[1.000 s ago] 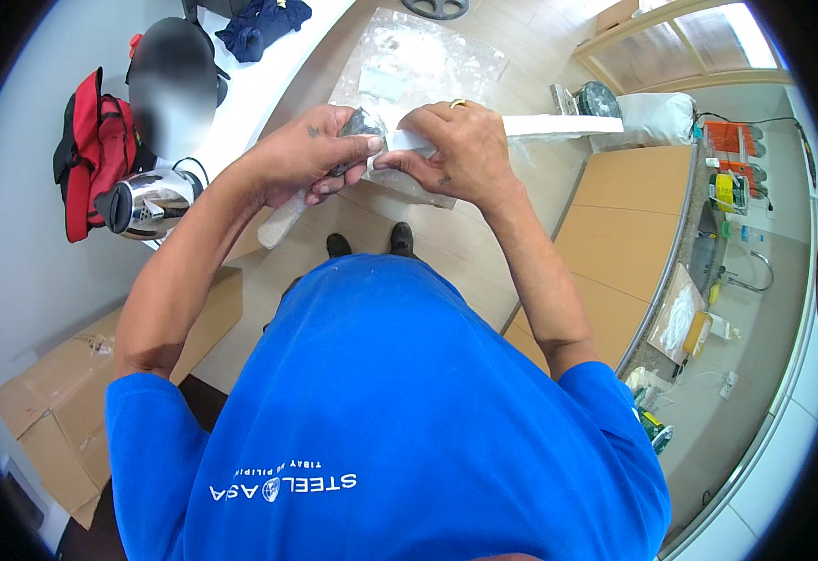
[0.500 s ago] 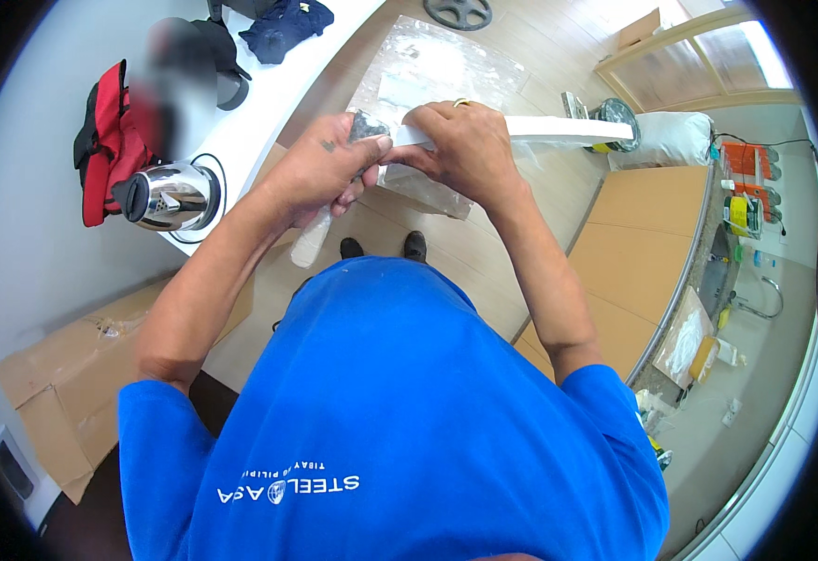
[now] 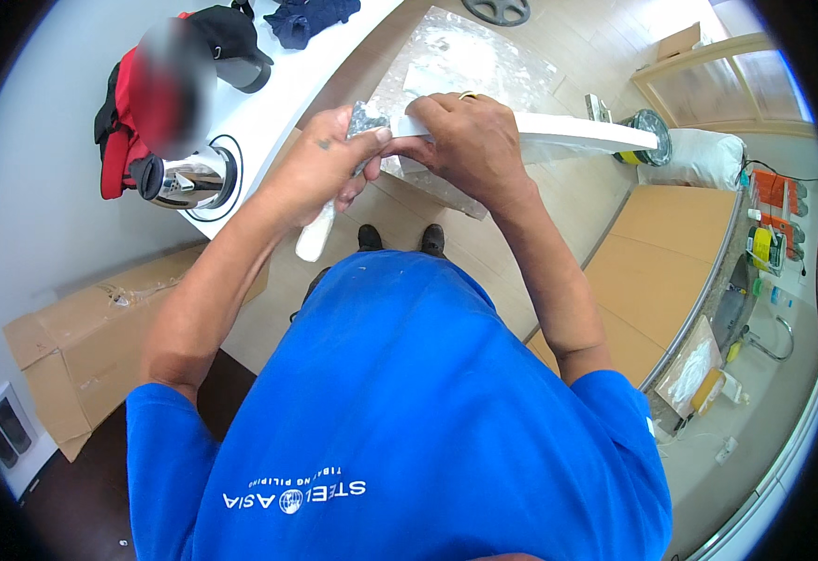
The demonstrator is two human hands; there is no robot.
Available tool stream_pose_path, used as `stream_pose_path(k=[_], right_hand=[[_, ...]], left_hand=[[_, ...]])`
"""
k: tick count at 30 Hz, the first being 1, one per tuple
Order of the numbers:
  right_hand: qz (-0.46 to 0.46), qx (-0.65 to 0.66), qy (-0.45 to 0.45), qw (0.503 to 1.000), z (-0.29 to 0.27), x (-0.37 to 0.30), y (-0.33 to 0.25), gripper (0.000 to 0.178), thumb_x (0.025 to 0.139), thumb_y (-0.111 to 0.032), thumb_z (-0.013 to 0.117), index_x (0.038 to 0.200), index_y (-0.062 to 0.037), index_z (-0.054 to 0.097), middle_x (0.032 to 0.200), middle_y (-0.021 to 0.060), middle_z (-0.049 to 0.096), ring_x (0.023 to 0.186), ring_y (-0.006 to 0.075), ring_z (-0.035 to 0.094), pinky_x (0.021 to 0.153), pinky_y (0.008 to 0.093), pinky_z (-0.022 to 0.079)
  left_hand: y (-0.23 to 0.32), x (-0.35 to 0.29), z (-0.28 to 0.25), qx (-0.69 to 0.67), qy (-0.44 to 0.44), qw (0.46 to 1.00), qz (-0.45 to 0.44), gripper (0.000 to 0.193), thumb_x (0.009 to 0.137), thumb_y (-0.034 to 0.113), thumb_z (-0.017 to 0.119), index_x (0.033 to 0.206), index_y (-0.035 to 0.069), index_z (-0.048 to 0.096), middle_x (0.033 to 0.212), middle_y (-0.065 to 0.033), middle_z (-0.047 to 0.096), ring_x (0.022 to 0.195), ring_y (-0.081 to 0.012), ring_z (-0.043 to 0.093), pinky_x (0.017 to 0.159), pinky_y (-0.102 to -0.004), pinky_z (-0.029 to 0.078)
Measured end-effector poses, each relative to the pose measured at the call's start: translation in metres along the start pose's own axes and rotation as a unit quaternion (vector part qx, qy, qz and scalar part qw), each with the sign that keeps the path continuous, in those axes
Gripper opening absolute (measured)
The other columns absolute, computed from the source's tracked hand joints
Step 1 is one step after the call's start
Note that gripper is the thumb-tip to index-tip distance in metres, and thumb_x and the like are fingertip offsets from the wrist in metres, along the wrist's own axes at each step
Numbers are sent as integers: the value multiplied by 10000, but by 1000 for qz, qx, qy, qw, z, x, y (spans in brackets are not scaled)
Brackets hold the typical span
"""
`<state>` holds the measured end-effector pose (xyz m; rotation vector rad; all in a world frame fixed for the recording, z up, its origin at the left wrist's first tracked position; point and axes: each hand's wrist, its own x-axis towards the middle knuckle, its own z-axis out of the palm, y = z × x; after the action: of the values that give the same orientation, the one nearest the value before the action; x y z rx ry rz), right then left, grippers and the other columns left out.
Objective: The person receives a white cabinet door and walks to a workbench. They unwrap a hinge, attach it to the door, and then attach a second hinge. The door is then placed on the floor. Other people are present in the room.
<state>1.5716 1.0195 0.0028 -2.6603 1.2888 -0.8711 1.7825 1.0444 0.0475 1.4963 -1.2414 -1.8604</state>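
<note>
My left hand (image 3: 328, 166) is closed round a putty knife (image 3: 315, 236). Its pale handle points down toward me, and its smeared metal blade shows above the thumb. In my right hand (image 3: 473, 145), which wears a ring, a long narrow white strip (image 3: 591, 131) is gripped near its left end. That end meets the blade between my two hands, and the far end reaches out to the right. Whether the strip's far end touches the round tub (image 3: 650, 136) behind it I cannot tell.
Below the hands lies a white-spattered, plastic-covered surface (image 3: 456, 56). A white table at left bears an electric kettle (image 3: 189, 180) and a black cap (image 3: 231, 42). Cardboard-covered cabinets (image 3: 652, 252) and a sink (image 3: 734, 304) line the right. A cardboard box (image 3: 100, 346) stands at lower left.
My view has shifted slightly, so the room sits farther right in the picture. Both hands keep their grips on the putty knife and the white strip, almost unmoved.
</note>
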Motion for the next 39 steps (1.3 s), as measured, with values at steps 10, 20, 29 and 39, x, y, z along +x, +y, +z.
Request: stream_pose_path(k=[10, 20, 29, 39], right_hand=[[-31, 35, 1, 999, 5, -3, 6, 533, 864, -590, 720, 838, -64, 641, 772, 118, 696, 769, 324, 734, 694, 435, 563], [6, 24, -41, 999, 2, 7, 13, 453, 816, -510, 791, 889, -66, 735, 844, 137, 777, 840, 319, 777, 715, 453, 570], [-3, 37, -17, 999, 13, 13, 17, 407, 844, -477, 779, 913, -77, 754, 873, 127, 784, 892, 297, 779, 759, 439, 565], [-7, 47, -109, 993, -10, 28, 29, 321, 862, -318, 807, 970, -28, 720, 948, 173, 770, 917, 359, 761, 760, 473, 597]], left_hand=[[7, 1, 4, 51, 24, 998, -5, 167, 1044, 216, 618, 1004, 59, 578, 664, -11, 585, 379, -72, 432, 339, -250, 367], [29, 6, 11, 1, 38, 997, -66, 223, 1091, 215, 578, 1131, 11, 658, 717, 7, 630, 423, -47, 464, 350, -212, 395], [44, 9, 4, -59, 43, 990, -119, 227, 1077, 172, 593, 1157, -37, 629, 735, -12, 637, 430, -45, 459, 352, -206, 406], [9, 15, 18, -86, 103, 991, -3, 114, 1072, 170, 590, 1010, 76, 572, 723, -22, 622, 449, -107, 498, 376, -268, 426]])
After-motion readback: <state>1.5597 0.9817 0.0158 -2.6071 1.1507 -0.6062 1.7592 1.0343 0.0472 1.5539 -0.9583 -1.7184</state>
